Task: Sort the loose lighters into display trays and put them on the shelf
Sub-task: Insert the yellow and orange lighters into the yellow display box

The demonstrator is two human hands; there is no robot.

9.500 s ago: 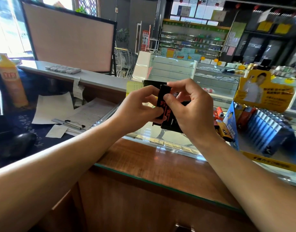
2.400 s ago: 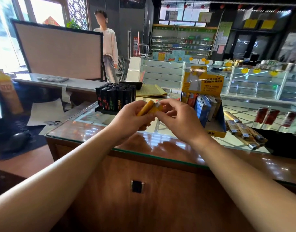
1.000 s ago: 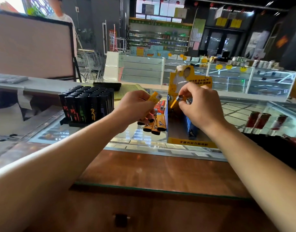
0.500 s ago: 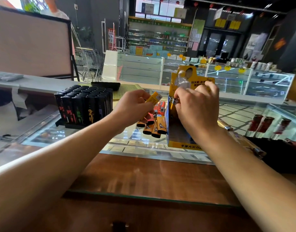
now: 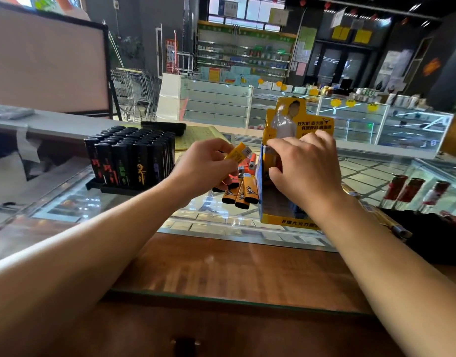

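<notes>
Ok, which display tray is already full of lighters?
The black tray on the left, packed with upright black lighters; the yellow display box is being filled.

We see a glossy glass counter top (image 5: 113, 202) throwing back reflections, with smooth, polished wood (image 5: 221, 269) on its near side. On the glass, the black lighters (image 5: 131, 161) look like shiny plastic in a matt black tray (image 5: 98, 186). The yellow display box (image 5: 286, 220) to their right is printed card with a slight sheen. The orange lighters (image 5: 241, 193) beside the box are smooth plastic with metal tops.
</notes>
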